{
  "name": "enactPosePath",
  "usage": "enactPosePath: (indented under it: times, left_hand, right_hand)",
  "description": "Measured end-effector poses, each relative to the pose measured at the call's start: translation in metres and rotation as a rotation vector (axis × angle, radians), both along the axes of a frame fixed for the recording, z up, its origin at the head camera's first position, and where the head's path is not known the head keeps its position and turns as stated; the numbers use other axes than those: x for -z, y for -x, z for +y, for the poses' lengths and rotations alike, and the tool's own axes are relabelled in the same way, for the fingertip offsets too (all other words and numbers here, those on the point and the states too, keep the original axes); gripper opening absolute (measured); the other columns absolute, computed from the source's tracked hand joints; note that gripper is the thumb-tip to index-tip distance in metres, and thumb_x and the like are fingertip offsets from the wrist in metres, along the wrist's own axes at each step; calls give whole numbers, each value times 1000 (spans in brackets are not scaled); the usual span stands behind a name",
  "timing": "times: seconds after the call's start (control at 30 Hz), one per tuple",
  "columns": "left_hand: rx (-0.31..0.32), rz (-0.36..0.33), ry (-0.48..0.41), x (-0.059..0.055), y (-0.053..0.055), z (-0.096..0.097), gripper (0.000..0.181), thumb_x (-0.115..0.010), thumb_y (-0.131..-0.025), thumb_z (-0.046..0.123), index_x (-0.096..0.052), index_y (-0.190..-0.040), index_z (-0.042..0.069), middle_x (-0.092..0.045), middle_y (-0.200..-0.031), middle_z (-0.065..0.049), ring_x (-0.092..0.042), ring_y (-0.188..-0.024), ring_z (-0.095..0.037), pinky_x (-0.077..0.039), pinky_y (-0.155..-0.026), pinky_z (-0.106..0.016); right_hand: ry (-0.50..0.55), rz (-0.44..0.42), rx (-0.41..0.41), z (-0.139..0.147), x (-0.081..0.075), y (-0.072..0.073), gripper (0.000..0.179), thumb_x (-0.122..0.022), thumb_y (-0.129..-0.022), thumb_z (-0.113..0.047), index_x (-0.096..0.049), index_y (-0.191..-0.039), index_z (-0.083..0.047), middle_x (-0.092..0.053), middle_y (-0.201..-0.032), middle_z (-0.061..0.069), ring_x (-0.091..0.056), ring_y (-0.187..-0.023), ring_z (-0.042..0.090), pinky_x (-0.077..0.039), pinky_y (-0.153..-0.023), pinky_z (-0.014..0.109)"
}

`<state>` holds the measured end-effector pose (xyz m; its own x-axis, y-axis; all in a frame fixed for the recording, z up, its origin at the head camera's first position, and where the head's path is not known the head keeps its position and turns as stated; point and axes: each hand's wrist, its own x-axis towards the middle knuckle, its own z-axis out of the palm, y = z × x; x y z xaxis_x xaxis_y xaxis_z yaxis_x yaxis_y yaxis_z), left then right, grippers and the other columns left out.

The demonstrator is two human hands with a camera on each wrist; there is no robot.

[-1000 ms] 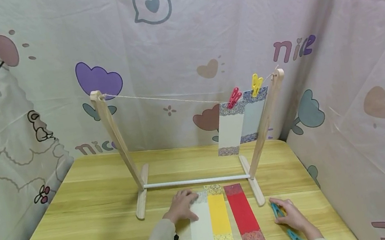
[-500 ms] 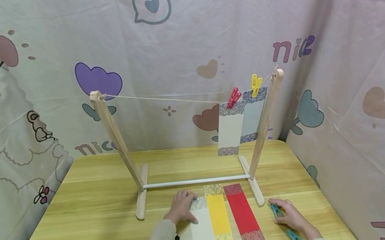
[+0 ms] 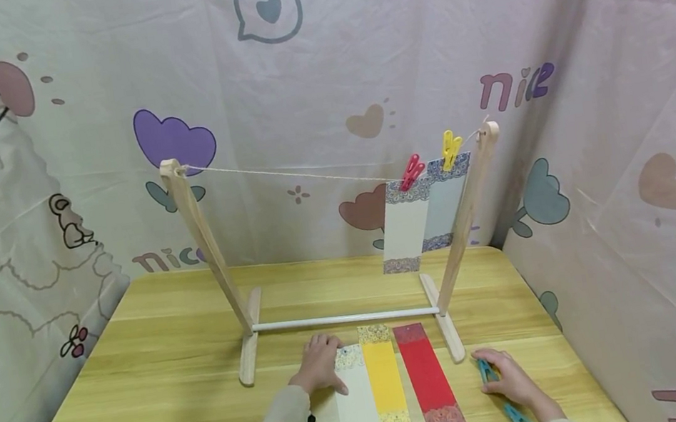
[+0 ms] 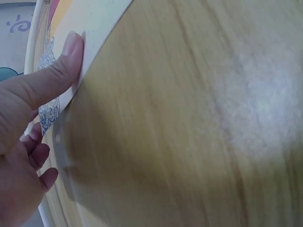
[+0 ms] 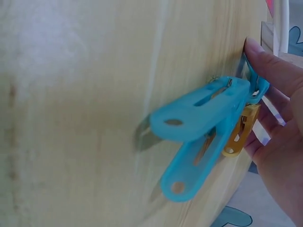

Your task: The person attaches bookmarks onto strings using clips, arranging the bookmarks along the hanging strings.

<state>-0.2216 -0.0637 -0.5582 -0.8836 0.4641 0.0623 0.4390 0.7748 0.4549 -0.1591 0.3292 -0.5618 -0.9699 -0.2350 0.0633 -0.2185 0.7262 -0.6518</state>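
Pale printed cloth walls the far, left and right sides of a yellow wood surface. A wooden frame stands toward the far side, its string dipping at the right where a white card and a pale blue card hang; more weight could deepen the dip and crowd them. Nearer lie a pale strip, a yellow strip and a red strip, left to right. The left hand is half spread at the pale strip's far left corner, thumb over its edge; whether it pinches, I cannot tell. Lifting by that corner alone could bend the strip or drag it across the yellow one. The right hand curls round the far blue peg, with a near blue peg and a small yellow peg close by; bunched like this, a careless squeeze could knock one away or pick up two
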Motion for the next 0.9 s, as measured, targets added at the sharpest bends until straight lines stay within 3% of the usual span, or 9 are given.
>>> enactPosePath:
  times: [0.27,0.63,0.73,0.9]
  left_hand:
    - [-22,-39,-31,0,-1,-1,81,-85,-39,35,-50,-108,11,-49,-98,-5,-41,-93,-24,-32,-83,-45]
    - [-15,-14,-33,1,1,-3,82,-85,-39,38,-50,-108,13,-58,-95,-3,-53,-88,-25,-36,-83,-47]
    - [-23,-53,-88,-1,0,-2,81,-86,-42,32,-50,-111,11,-56,-102,-6,-52,-93,-27,-38,-85,-47]
    - [-27,-121,-276,-3,-2,1,82,-86,-46,14,-48,-118,3,-50,-115,-15,-46,-104,-35,-37,-88,-50]
  right_hand:
    - [42,4,37,-4,-3,1,57,-75,-62,2,-54,-115,5,-49,-121,24,-41,-112,43,-31,-92,54]
    - [71,70,79,-8,-3,-1,51,-73,-62,8,-58,-110,4,-46,-125,23,-40,-115,41,-31,-93,49]
    - [81,75,72,-8,-2,-2,49,-72,-63,9,-58,-110,4,-45,-126,23,-40,-115,40,-30,-93,49]
    - [74,74,81,-8,-2,-2,49,-69,-66,11,-56,-112,7,-43,-126,26,-39,-115,42,-29,-93,49]
